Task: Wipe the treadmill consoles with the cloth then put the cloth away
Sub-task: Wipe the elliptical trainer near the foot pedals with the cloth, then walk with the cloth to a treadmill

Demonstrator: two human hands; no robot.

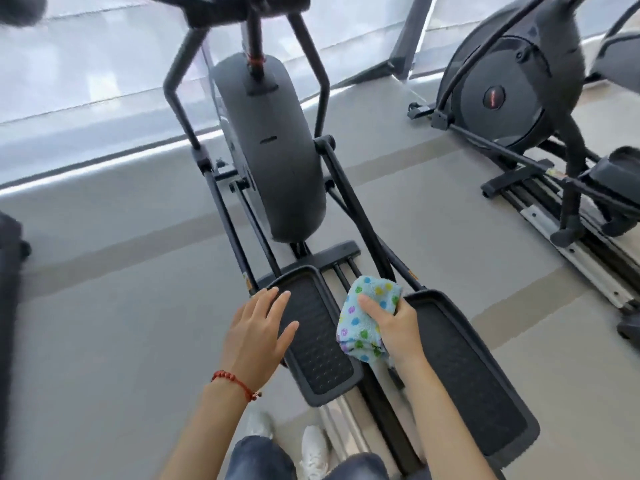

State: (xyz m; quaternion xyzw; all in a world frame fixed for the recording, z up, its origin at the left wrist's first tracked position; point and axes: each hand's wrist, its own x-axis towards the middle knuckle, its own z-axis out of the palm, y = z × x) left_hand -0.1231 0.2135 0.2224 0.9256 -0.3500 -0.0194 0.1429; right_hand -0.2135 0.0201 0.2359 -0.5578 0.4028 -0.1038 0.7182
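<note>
Bunching out of right hand [394,323], cloth [363,320], thumb pressing its middle

Bright daylight from windows [104,64], soft shadows, blurred, bowed edges

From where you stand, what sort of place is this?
Most likely a gym. An elliptical trainer with ribbed foot pedals stands straight ahead, and a second elliptical stands to the right on the grey floor. The right hand holds a spotted cleaning cloth.
</note>
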